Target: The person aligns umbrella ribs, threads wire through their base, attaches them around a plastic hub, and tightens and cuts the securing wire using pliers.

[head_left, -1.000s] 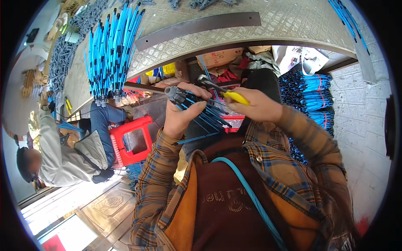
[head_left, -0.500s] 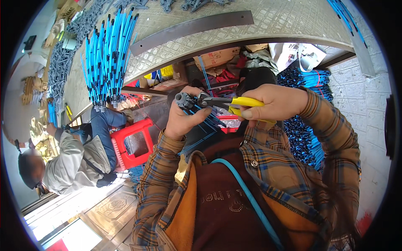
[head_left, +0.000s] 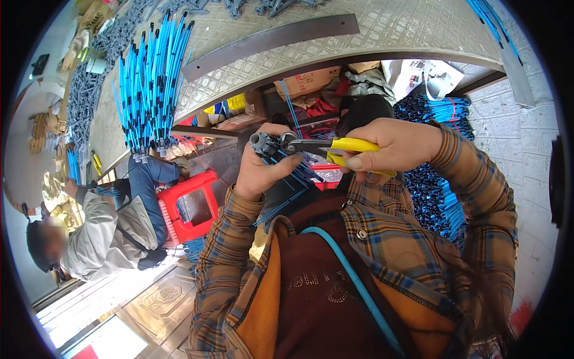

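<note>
In front of my chest, my left hand [head_left: 263, 172] is closed round a grey plastic fitting [head_left: 261, 143] with a round open end. Thin blue rods [head_left: 288, 200] with black pieces run from the fitting, down behind my left thumb. My right hand [head_left: 394, 145] is wrapped round the yellow handles of a pair of pliers [head_left: 353, 145]. The dark jaws of the pliers reach left to the side of the fitting, beside my left fingers. Exactly what the jaws grip is too small to tell.
On the textured table [head_left: 394, 33] ahead lie a bundle of blue rods [head_left: 152, 84], a flat metal strip [head_left: 278, 45] and heaps of grey parts [head_left: 89, 90]. More rods [head_left: 433, 197] are stacked at right. A red stool [head_left: 206, 224] and a seated person [head_left: 107, 233] are at left.
The pliers and the fitting keep almost the same place in my hands. The view has shifted very slightly.
</note>
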The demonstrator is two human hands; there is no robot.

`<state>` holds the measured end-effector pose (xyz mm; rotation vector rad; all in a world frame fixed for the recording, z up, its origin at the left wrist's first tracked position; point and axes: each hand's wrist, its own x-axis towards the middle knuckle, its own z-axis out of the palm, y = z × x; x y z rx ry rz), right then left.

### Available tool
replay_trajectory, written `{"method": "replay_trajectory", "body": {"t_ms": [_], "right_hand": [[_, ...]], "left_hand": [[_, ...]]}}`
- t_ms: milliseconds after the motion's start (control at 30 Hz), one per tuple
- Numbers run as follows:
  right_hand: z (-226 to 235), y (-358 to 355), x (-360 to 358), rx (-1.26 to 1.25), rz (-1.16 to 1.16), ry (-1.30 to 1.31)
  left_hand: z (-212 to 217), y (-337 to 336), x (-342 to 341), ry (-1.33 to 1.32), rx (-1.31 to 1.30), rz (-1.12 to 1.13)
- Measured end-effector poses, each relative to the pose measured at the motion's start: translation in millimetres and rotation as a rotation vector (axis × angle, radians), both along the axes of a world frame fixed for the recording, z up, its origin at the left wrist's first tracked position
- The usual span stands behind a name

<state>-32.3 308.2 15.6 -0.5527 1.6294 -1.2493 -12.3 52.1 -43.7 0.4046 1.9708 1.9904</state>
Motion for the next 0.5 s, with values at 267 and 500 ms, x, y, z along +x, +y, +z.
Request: {"method": "replay_trajectory", "body": {"t_ms": [267,500], "right_hand": [[8,3,-2,0.113,0.028,-0.009],[10,5,-1,0.074,0.063,0.207]], "left_hand": [[-2,2,2,0.008,-0.022,0.012],[0,6,2,0.025,-0.056,0.011]]}}
